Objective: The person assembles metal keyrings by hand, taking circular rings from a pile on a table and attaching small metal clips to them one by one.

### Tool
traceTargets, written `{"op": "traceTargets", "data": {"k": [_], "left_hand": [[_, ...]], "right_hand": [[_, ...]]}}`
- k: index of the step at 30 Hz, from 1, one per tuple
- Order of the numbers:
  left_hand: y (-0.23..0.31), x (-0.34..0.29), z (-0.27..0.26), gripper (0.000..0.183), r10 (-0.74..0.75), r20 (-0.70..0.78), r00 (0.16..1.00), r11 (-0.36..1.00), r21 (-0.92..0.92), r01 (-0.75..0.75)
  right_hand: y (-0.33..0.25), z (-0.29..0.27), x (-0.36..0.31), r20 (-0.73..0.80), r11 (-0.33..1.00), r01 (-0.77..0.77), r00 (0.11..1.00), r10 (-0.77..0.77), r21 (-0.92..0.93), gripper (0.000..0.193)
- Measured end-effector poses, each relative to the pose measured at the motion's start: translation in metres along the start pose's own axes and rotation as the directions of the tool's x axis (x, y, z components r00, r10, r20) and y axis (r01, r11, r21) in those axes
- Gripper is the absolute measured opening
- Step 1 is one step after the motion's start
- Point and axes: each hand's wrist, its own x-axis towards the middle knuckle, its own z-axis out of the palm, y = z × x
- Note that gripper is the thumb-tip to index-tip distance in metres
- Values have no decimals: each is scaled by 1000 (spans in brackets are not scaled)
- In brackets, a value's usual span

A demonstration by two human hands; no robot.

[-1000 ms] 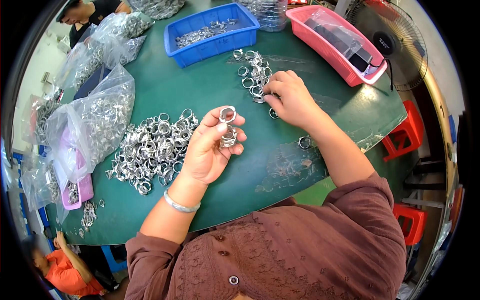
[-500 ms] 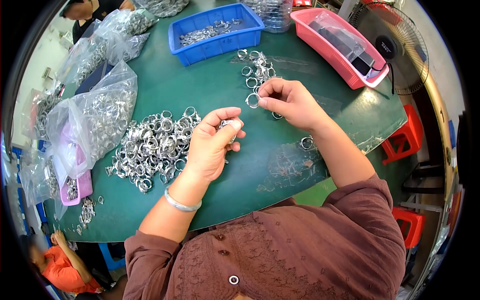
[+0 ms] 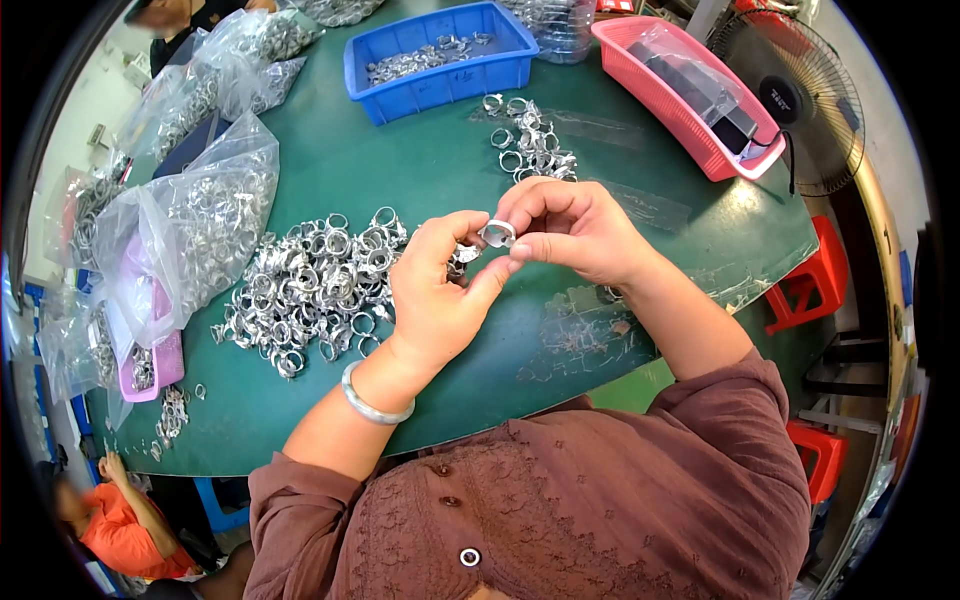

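Note:
Between both hands, above the middle of the table, is a silver metal ring [image 3: 497, 234]. My right hand [image 3: 588, 235] pinches it between thumb and fingertips. My left hand [image 3: 440, 290] is curled right beside it, thumb and index finger reaching the ring's edge. More silver rings [image 3: 462, 257] show in the curled fingers of my left hand, partly hidden. A big heap of similar rings [image 3: 320, 285] lies to the left of my left hand. Beyond my right hand is a smaller, looser group of rings [image 3: 535, 145].
On the green table [image 3: 330, 420] stand a blue bin [image 3: 440, 95] with rings and a pink basket [image 3: 690, 110]. Clear bags of rings [image 3: 215, 225] and a purple tray [image 3: 165, 365] fill the left side. A fan [image 3: 790, 95] is far right; a person in orange [image 3: 130, 535] sits lower left.
My right hand has come left and nearer with the ring, away from the small group. My left hand has turned and moved slightly right, so the two hands now meet at the ring.

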Motion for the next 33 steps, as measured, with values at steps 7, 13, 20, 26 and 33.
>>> {"op": "traceTargets", "data": {"k": [7, 13, 20, 26, 33], "left_hand": [[-3, 0, -2, 26, 157, -36, 987, 987, -33, -158], [-5, -2, -5, 17, 98, 16, 995, 992, -86, -96], [-10, 11, -14, 12, 67, -4, 998, 997, 23, -67], [-14, 16, -29, 18, 150, 322, 935, 753, 576, -319], [-11, 19, -40, 15, 12, 408, 913, 647, 693, -318]], "right_hand": [[-4, -2, -1, 91, 995, 76, 993, -69, -68, 14], [-4, -10, 1, 35, 998, 54, 998, -53, -39, 22], [11, -46, 11, -179, 445, -28, 936, -302, -895, 21], [15, -38, 16, -74, -4, -77, 977, -200, -997, 21], [20, -45, 15, -48, 43, -39, 970, -237, -998, 13]]}}
